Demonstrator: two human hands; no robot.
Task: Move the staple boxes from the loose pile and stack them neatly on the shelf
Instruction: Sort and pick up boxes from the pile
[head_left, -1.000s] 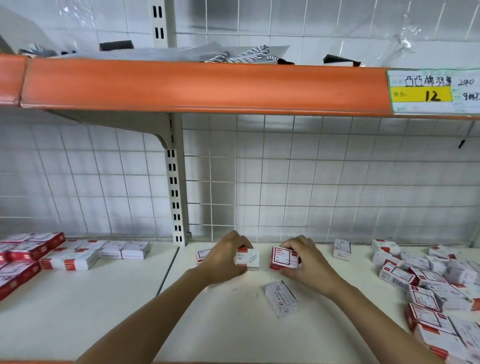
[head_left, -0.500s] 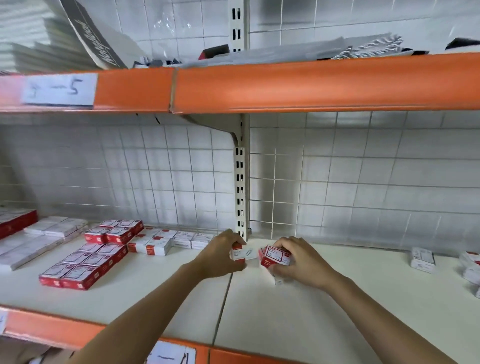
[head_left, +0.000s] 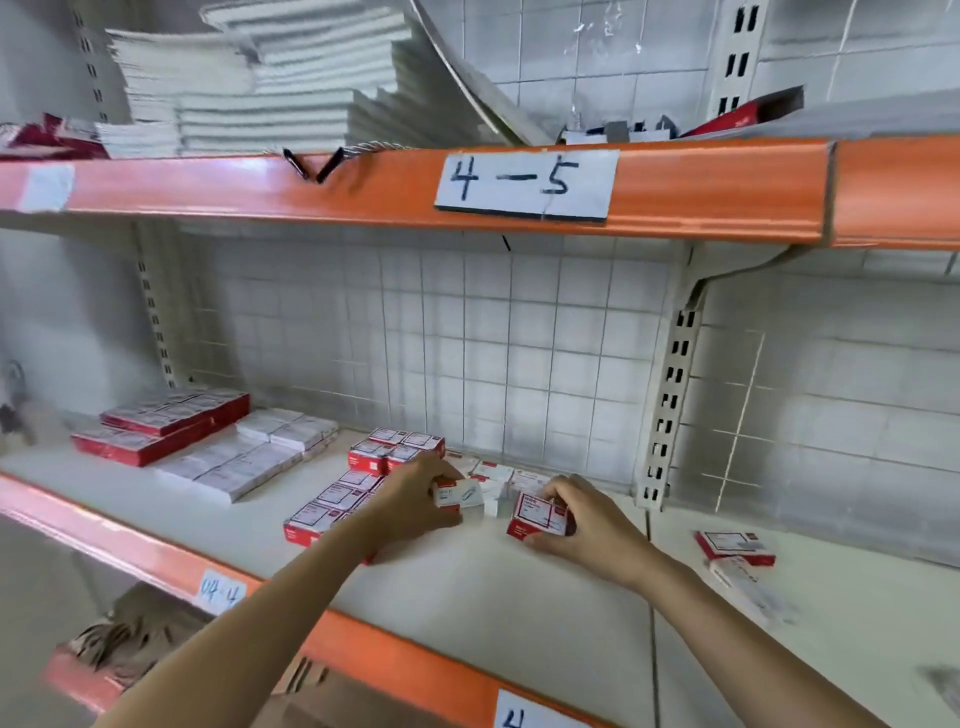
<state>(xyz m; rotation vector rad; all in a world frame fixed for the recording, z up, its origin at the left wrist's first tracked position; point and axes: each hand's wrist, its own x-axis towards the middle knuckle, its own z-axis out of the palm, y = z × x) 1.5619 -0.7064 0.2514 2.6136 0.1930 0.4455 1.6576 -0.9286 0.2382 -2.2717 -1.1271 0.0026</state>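
Left hand (head_left: 415, 493) gripping a small white cardboard staple box (head_left: 460, 494) with a red edge, grip curled round it, just right of the neat rows of red-and-white staple boxes (head_left: 363, 483) lying on the pale shelf (head_left: 519, 587). Right hand (head_left: 587, 525) pinching a second small red-and-white cardboard box (head_left: 537, 515), grip narrow on its sides, resting on the shelf board just in front of the white boxes near the slotted upright. Two loose red-and-white boxes (head_left: 737, 551) lying well apart to the right, beneath the orange rail carrying the paper label "4-5" (head_left: 524, 184)
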